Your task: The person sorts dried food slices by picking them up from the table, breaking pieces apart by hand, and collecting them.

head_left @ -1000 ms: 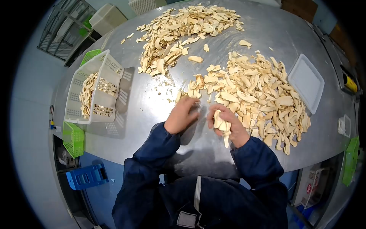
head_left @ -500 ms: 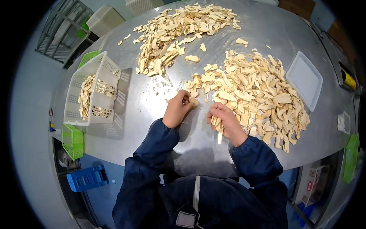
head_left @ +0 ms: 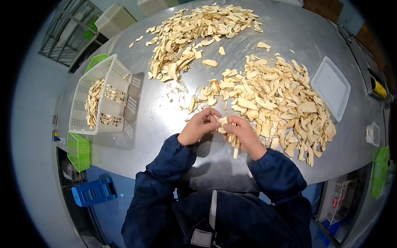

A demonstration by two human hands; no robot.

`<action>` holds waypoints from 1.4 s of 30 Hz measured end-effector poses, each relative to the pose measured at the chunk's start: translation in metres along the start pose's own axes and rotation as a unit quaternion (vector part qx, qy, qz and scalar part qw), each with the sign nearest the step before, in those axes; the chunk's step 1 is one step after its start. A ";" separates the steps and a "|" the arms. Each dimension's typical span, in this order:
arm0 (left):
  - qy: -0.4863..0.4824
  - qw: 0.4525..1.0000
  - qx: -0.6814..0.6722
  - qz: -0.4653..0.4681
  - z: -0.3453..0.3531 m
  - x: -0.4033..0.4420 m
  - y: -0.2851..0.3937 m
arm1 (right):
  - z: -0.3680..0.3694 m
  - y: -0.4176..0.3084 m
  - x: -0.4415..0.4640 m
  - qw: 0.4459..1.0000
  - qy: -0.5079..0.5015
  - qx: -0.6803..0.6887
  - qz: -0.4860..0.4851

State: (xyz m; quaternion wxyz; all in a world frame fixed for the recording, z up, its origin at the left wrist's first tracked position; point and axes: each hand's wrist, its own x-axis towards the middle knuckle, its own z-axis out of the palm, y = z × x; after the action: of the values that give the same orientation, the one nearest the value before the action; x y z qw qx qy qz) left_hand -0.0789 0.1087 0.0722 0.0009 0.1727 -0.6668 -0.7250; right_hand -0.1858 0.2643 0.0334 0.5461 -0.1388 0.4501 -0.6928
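1. Left hand (head_left: 201, 126): the grip is closed, thumb and fingers drawn together on one edge of a single mushroom slice (head_left: 223, 123).
2. Right hand (head_left: 244, 134): the grip is clamped on a small bundle of mushroom slices (head_left: 234, 142), whose ends project below the fingers; its thumb side meets the single slice, which lies between the two hands.
3. Near pile of mushroom slices (head_left: 285, 99): spread just beyond and to the right of the right grip.
4. Loose cluster of slices (head_left: 205, 93): directly beyond the left grip, near the left edge of the near pile.
5. Far pile of mushroom slices (head_left: 198, 29): well beyond both grips, toward the far edge of the metal worktop (head_left: 153, 157).
6. White perforated basket (head_left: 118, 82): well to the left of the left grip, tilted in view, with further slices inside.
7. White shallow tray (head_left: 331, 89): well to the right of the right grip, just beside the near pile.
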 end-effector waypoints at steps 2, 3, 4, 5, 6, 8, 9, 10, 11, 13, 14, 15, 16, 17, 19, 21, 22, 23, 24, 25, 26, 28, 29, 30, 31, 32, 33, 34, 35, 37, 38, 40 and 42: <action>0.016 0.997 0.072 -0.003 -0.011 0.008 -0.003 | -0.006 -0.006 -0.001 0.993 -0.054 0.108 0.019; 0.063 0.967 0.236 0.073 -0.019 0.014 -0.009 | -0.008 -0.009 -0.001 0.983 -0.080 0.161 0.028; 0.107 0.902 0.392 0.146 -0.026 0.021 -0.013 | -0.011 -0.009 0.000 0.982 -0.080 0.170 0.022; 0.194 0.849 0.459 0.173 -0.033 0.030 -0.016 | -0.012 -0.009 0.001 0.981 -0.080 0.178 0.017; 0.253 0.798 0.514 0.187 -0.036 0.035 -0.015 | -0.014 -0.008 0.003 0.979 -0.081 0.185 0.011; 0.300 0.753 0.565 0.157 -0.043 0.050 -0.018 | -0.015 -0.006 0.004 0.979 -0.087 0.185 0.016; 0.277 0.759 0.570 0.146 -0.045 0.053 -0.017 | -0.013 -0.007 0.003 0.979 -0.088 0.185 0.019; 0.255 0.765 0.576 0.135 -0.046 0.055 -0.016 | -0.013 -0.009 0.002 0.979 -0.090 0.184 0.023; 0.232 0.771 0.581 0.123 -0.047 0.057 -0.016 | -0.012 -0.010 0.002 0.979 -0.088 0.180 0.023; 0.207 0.843 0.488 0.092 -0.045 0.058 -0.017 | -0.012 -0.010 0.001 0.981 -0.084 0.175 0.023; 0.193 0.874 0.439 0.075 -0.044 0.058 -0.017 | -0.012 -0.009 0.001 0.981 -0.084 0.173 0.023; 0.202 0.879 0.425 0.073 -0.041 0.057 -0.015 | -0.013 -0.009 0.002 0.981 -0.083 0.171 0.023; 0.212 0.884 0.411 0.072 -0.038 0.055 -0.012 | -0.013 -0.009 0.002 0.982 -0.082 0.169 0.023; 0.222 0.888 0.396 0.071 -0.036 0.054 -0.010 | -0.013 -0.009 0.003 0.983 -0.078 0.167 0.023; 0.238 0.856 0.443 0.120 -0.039 0.058 -0.017 | -0.012 -0.009 0.003 0.984 -0.073 0.162 0.025; 0.247 0.829 0.481 0.145 -0.040 0.062 -0.018 | -0.013 -0.008 0.004 0.983 -0.078 0.162 0.029; 0.246 0.819 0.496 0.146 -0.039 0.063 -0.017 | -0.013 -0.008 0.005 0.983 -0.080 0.162 0.030; 0.244 0.810 0.512 0.147 -0.039 0.065 -0.016 | -0.013 -0.008 0.004 0.984 -0.074 0.162 0.030; 0.237 0.812 0.510 0.155 -0.039 0.066 -0.015 | -0.012 -0.009 0.003 0.984 -0.068 0.162 0.030; 0.229 0.814 0.508 0.163 -0.041 0.066 -0.015 | -0.012 -0.009 0.003 0.984 -0.062 0.162 0.030; 0.222 0.816 0.506 0.171 -0.043 0.066 -0.015 | -0.012 -0.010 0.003 0.985 -0.059 0.161 0.030; 0.204 0.877 0.419 0.119 -0.039 0.058 -0.007 | -0.012 -0.009 0.002 0.985 -0.051 0.162 0.030; 0.193 0.902 0.375 0.092 -0.037 0.054 -0.005 | -0.013 -0.009 0.002 0.986 -0.045 0.157 0.024; 0.169 0.927 0.323 0.081 -0.038 0.051 -0.005 | -0.013 -0.008 0.003 0.987 -0.038 0.152 0.019; 0.146 0.949 0.270 0.070 -0.039 0.049 -0.005 | -0.012 -0.007 0.004 0.989 -0.032 0.147 0.014; 0.123 0.967 0.216 0.058 -0.038 0.046 -0.005 | -0.011 -0.007 0.004 0.990 -0.017 0.137 0.013; 0.100 0.979 0.175 0.031 -0.033 0.040 0.002 | -0.008 -0.008 0.003 0.992 -0.002 0.126 0.011; 0.073 0.993 0.097 0.008 -0.026 0.034 0.010 | -0.006 -0.009 0.003 0.993 0.012 0.114 0.009; 0.077 0.996 0.037 -0.014 -0.016 0.027 0.018 | -0.003 -0.009 0.003 0.995 0.019 0.094 0.006; 0.075 0.996 -0.044 -0.017 -0.007 0.021 0.021 | -0.003 -0.005 0.004 0.998 0.007 0.065 -0.018; 0.069 0.996 -0.064 0.002 -0.008 0.023 0.013 | -0.003 -0.004 0.004 0.998 0.000 0.049 -0.030; 0.080 0.995 -0.055 0.038 -0.006 0.023 0.006 | 0.001 -0.005 0.002 0.999 0.003 0.037 -0.032; 0.108 0.991 0.001 0.074 0.002 0.024 0.001 | 0.003 -0.006 0.000 0.998 0.015 0.027 -0.048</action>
State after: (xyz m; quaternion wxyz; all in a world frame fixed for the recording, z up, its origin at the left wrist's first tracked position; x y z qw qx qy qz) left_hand -0.1018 0.1053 0.0672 0.1262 0.2004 -0.6747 -0.6991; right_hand -0.1877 0.2627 0.0391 0.5085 -0.1352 0.4323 -0.7323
